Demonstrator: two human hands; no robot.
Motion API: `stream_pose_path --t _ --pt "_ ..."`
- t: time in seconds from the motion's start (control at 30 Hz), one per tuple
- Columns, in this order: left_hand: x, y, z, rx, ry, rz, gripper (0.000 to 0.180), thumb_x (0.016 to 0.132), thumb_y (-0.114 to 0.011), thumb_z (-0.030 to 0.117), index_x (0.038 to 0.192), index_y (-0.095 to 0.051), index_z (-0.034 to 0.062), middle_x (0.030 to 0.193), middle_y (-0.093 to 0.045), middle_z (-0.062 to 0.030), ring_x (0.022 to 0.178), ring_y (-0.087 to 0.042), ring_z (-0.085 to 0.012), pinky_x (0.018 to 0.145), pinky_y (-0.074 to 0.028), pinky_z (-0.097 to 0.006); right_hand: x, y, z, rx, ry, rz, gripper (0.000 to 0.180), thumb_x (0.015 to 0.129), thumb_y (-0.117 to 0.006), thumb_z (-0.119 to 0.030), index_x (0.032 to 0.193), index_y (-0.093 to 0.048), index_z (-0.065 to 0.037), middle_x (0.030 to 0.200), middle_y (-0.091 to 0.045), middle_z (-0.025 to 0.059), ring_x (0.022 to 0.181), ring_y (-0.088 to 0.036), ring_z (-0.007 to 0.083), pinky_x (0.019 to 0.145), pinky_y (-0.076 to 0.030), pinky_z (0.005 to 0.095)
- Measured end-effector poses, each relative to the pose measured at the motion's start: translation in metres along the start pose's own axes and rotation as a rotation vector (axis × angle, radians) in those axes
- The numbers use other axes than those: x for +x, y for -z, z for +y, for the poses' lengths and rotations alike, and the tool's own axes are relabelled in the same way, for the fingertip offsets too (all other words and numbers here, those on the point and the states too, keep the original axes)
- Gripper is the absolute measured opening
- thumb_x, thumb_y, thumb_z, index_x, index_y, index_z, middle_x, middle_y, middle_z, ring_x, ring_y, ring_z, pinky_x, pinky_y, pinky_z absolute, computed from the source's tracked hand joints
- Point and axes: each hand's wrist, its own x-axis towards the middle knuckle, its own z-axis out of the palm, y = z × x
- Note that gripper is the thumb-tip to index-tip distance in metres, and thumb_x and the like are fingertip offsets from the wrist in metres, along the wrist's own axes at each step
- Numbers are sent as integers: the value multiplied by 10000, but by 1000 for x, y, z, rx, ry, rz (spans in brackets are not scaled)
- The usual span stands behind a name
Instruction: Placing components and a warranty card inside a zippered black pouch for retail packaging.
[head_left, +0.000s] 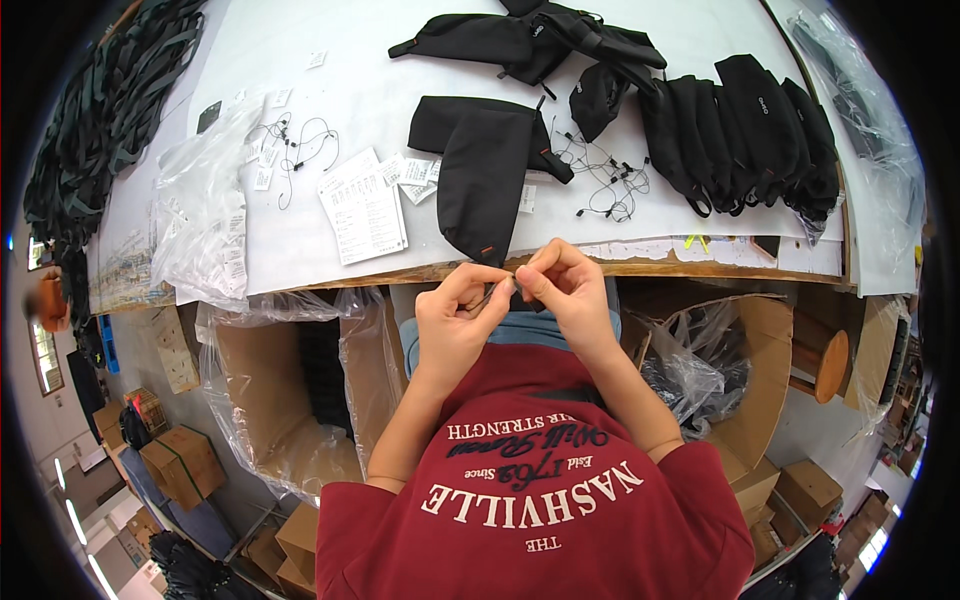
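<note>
In front of my body, at the table's near edge, my left hand (463, 303) and my right hand (567, 292) meet fingertip to fingertip. Both are closed in a pinch on a small dark piece, mostly hidden by the fingers; its kind cannot be made out. Right beyond them a black fabric bag (484, 180) lies on the table, its narrow end reaching down to my fingers. Under it another black bag (430, 124) lies crosswise. Paper tags (412, 172) stick out beside the bags, and black tag strings (610, 185) lie tangled to the right.
More black bags (470, 38) lie at the back; a row of them (755, 120) fills the right side. Printed sheets (365, 215) and clear plastic bags (200, 200) are on the left. Below the table edge stand lined cardboard boxes (265, 390). Black straps (100, 110) hang far left.
</note>
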Motion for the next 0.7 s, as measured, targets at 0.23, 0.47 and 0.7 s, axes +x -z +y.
stream_pose_path --t 0.23,0.47,0.7 --pt "1 1 6 41 -35 -49 49 816 -674 13 856 -652 -5 527 -363 71 486 -271 -1 441 -208 -199 12 25 -6 -45 -74 -129 131 908 -586 -123 818 -528 -47 731 -539 -1 583 -450 46 544 -353 185" --pt "5 5 22 62 -125 -320 108 770 -709 45 868 -678 9 618 -522 6 487 -338 -44 436 -266 -214 57 46 23 -83 -249 85 262 936 -547 -216 1085 -598 -6 804 -605 24 587 -519 47 547 -392 177" --pt "8 10 25 47 -129 -509 88 789 -692 50 873 -673 33 702 -574 -24 553 -458 -92 500 -369 -222 70 38 16 -217 -182 -28 186 914 -581 -173 975 -623 -3 755 -623 16 625 -569 78 590 -429 198"
